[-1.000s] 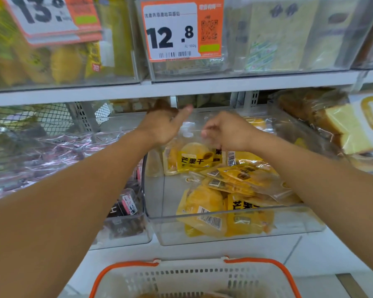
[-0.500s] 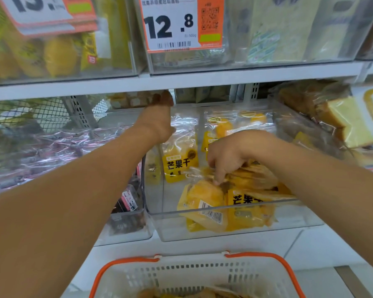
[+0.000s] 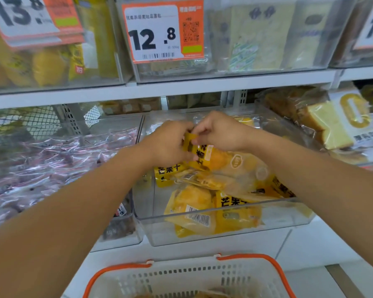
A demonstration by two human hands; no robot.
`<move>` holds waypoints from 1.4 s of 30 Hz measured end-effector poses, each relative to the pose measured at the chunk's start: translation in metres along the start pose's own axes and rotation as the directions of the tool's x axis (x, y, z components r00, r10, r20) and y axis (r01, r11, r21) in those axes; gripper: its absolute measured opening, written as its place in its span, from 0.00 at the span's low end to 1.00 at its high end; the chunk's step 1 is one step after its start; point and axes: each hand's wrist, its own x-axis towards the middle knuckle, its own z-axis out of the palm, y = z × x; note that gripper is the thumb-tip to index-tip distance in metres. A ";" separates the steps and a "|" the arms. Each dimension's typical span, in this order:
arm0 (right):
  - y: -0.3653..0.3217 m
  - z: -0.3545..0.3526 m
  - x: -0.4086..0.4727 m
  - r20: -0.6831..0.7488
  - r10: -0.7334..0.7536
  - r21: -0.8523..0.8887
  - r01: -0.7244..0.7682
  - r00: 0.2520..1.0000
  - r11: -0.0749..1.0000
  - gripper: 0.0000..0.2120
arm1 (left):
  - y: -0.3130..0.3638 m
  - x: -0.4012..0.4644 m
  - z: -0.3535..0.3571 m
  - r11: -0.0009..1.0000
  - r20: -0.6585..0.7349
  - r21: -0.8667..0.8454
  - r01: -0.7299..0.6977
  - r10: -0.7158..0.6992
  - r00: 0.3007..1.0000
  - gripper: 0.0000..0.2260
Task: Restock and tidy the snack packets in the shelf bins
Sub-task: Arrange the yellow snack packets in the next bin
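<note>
A clear plastic bin (image 3: 224,231) on the middle shelf holds several yellow dried-mango packets (image 3: 194,203). Both hands meet above the bin's middle. My left hand (image 3: 168,145) and my right hand (image 3: 220,134) each pinch the top edge of one yellow packet (image 3: 215,157), which lies tilted on its side over the pile. Another packet (image 3: 167,172) stands upright behind my left wrist, partly hidden.
A neighbouring clear bin (image 3: 116,237) on the left holds pink-wrapped snacks (image 3: 52,160). Bread loaves (image 3: 323,123) sit in the bin on the right. A price tag (image 3: 163,32) reading 12.8 hangs from the upper bins. A white basket with orange rim (image 3: 187,278) is below.
My left hand came down from the back of the bin. My right hand lifted a packet off the pile, and both hands now pinch it together at the bin's middle.
</note>
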 end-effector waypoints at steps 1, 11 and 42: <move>0.003 0.002 -0.002 -0.062 -0.021 0.112 0.028 0.998 0.993 0.05 | 0.000 -0.001 -0.001 0.995 -0.039 -0.095 0.040 -0.044 0.998 0.17; 0.001 -0.034 -0.029 0.315 0.441 -0.717 -0.094 0.841 0.691 0.32 | -0.016 -0.040 -0.038 0.987 -0.269 0.074 0.142 -0.118 0.956 0.15; -0.068 0.007 -0.088 -0.361 -0.130 0.072 0.166 0.923 0.983 0.13 | 0.007 -0.096 -0.031 0.994 -0.279 -0.108 -0.006 -0.025 0.960 0.46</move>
